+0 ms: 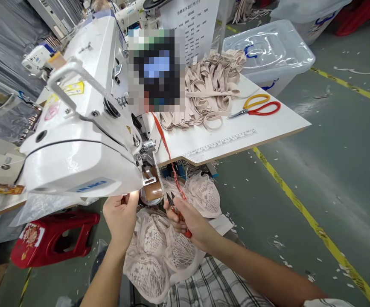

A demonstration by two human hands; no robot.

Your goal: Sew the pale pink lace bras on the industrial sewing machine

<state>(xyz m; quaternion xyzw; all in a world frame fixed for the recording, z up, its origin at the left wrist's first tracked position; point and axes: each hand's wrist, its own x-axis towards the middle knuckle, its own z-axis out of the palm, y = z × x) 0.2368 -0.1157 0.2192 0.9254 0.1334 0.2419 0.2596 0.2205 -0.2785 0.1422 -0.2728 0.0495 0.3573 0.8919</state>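
Observation:
My right hand (191, 219) grips a pair of thread snips (175, 207), dark blades pointing up and apart, with orange-red handles. A red cord (168, 155) runs from the tabletop down to the snips. Under the head of the white sewing machine (85, 153), my left hand (120, 219) is closed with thumb and fingers pinched together; what is between them, if anything, I cannot make out. It is just left of the presser foot area (149, 177). Beige lace bras (152, 264) lie on my lap below both hands, and another lace cup (204, 196) hangs beyond my right hand.
A heap of beige fabric strips (210, 81) lies on the white tabletop (268, 123), beside yellow-and-red-handled scissors (258, 105) and a printed ruler (219, 143). A clear plastic bin (271, 47) stands behind. At lower left is a red stool (53, 238).

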